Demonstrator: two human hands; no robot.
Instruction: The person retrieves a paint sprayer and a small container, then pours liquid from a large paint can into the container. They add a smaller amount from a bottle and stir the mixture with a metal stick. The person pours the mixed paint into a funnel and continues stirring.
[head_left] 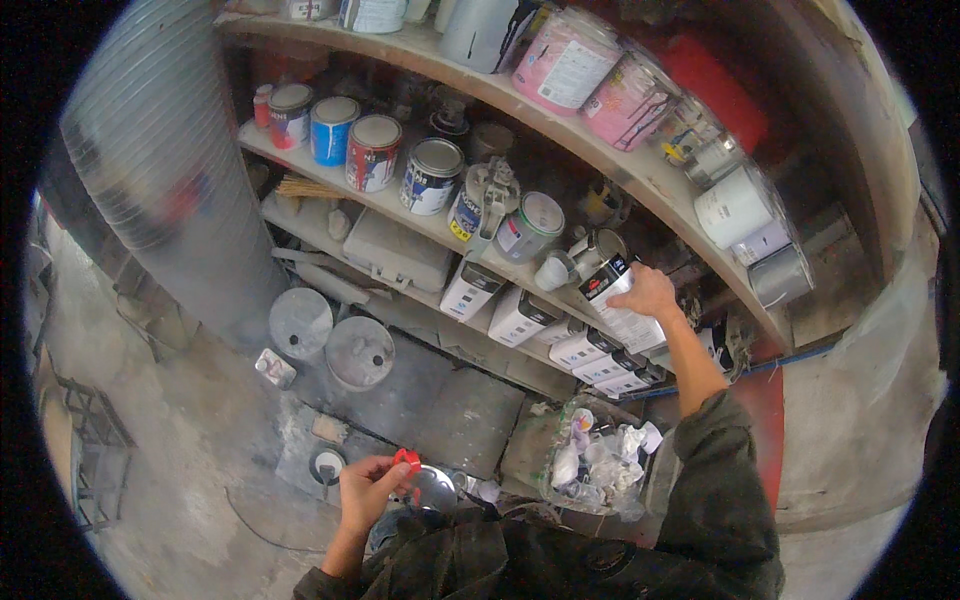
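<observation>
Red in colour, a small cap-like piece point(406, 461) was pinched between the thumb and fingers of the left hand point(368, 492) at the lower centre of the frame, just beside a shiny round vessel point(436, 487). The right hand point(648, 296), right of centre, grasped a white-and-black container point(630, 322) that stood tilted at the shelving; whether its base bore on a board could not be determined. A clear cup point(552, 272) and an open-looking tin point(607, 243) stood near its upper end. Hazard: sideways swing of the container could have knocked over the cup or tin. Hazard: a one-handed grip, if slick or off-balance, could have let the container slip toward the white cartons point(527, 318) below. Hazard: a loosened left pinch could have dropped the red piece into the vessel or onto the floor point(215, 440).
</observation>
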